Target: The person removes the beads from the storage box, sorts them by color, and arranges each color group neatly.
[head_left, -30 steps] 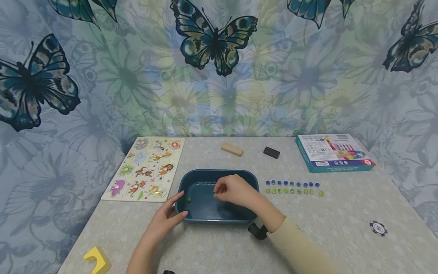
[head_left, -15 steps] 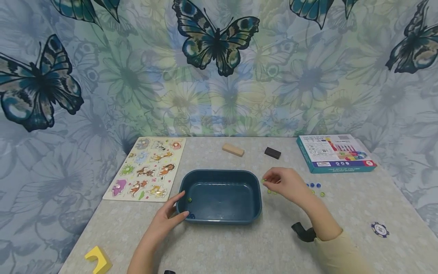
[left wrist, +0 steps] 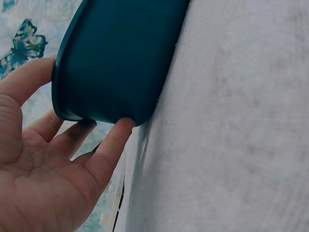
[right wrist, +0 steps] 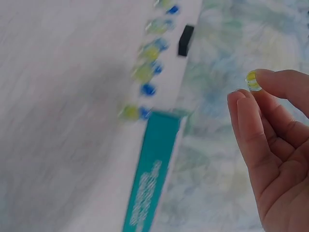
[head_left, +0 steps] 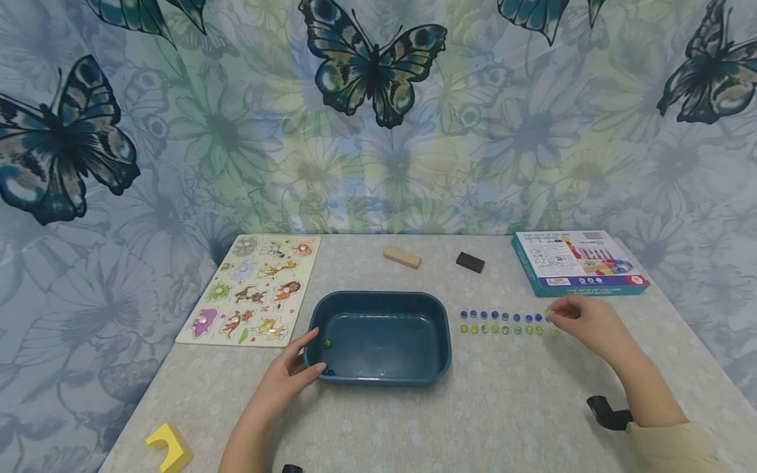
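Note:
My left hand [head_left: 282, 374] holds the left end of a dark blue tray [head_left: 378, 380], its thumb and fingertips at the rim and outer wall, as the left wrist view shows. Inside the tray lie a green marble [head_left: 327, 343] and a dark blue one [head_left: 330, 372] beside my thumb. My right hand [head_left: 591, 323] pinches a clear yellow-green marble [right wrist: 252, 81] between thumb and fingers. It hovers at the right end of two marble rows: blue marbles [head_left: 495, 315] behind, yellow-green marbles [head_left: 494, 329] in front. One yellow-green marble [head_left: 555, 333] sits apart below my fingers.
Left of the tray lies an animal puzzle board [head_left: 254, 289]. At the back are a wooden block [head_left: 403, 257], a black block [head_left: 470, 262] and a teal-edged game box [head_left: 579, 263]. A yellow arch block [head_left: 170, 449] rests front left.
My right hand has moved from inside the tray rightwards to the far end of the marble rows, uncovering them. The left hand stays on the tray.

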The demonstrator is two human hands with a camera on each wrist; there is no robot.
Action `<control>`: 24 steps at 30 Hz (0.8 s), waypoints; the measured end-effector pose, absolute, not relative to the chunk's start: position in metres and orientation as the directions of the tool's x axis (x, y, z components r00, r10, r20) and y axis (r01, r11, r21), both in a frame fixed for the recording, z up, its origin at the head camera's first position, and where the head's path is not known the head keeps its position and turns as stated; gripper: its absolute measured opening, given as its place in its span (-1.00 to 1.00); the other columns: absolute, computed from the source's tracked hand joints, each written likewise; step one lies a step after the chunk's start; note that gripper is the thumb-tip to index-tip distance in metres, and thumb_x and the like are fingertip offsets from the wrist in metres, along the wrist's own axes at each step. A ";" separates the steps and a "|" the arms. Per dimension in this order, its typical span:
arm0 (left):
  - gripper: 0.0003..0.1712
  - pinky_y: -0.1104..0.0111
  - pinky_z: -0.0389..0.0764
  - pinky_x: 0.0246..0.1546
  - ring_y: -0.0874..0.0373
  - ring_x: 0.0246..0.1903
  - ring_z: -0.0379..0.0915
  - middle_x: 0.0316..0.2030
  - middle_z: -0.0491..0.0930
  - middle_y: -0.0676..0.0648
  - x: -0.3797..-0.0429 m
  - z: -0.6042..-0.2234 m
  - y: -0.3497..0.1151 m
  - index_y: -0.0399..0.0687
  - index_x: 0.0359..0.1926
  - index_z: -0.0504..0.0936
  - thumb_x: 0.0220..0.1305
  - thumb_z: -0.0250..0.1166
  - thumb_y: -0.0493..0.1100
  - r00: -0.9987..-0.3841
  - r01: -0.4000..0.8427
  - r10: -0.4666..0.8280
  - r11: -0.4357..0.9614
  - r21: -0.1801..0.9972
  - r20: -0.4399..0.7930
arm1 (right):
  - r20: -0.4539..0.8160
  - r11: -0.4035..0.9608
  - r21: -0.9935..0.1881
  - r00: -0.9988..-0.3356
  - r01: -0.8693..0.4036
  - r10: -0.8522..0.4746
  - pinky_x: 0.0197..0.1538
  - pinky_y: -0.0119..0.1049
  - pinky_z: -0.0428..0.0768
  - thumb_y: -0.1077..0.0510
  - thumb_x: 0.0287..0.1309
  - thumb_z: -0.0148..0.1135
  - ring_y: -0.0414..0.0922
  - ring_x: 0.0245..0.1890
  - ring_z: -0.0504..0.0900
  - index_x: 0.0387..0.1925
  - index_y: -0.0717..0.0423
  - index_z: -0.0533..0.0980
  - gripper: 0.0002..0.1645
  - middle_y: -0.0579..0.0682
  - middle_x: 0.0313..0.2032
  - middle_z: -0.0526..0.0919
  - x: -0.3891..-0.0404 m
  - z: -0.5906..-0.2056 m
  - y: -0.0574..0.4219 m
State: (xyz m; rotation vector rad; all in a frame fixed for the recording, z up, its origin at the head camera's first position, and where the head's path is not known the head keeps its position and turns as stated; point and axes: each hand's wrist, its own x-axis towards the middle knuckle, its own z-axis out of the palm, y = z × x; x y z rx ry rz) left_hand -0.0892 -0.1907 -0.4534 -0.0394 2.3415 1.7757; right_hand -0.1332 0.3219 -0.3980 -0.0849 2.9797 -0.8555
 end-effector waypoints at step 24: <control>-0.27 -0.08 0.08 0.29 -0.21 0.35 -0.03 0.38 0.09 -0.04 -0.089 -0.453 -0.189 0.19 0.33 0.28 0.14 0.35 -0.13 -0.981 -0.142 0.085 0.292 0.946 -0.173 | -0.247 0.873 -0.470 -0.969 0.127 0.009 -0.30 -0.16 0.56 0.10 0.07 0.29 -0.07 -0.40 0.47 -0.28 0.29 0.57 -0.70 0.02 -0.43 0.59 -0.141 -0.441 0.371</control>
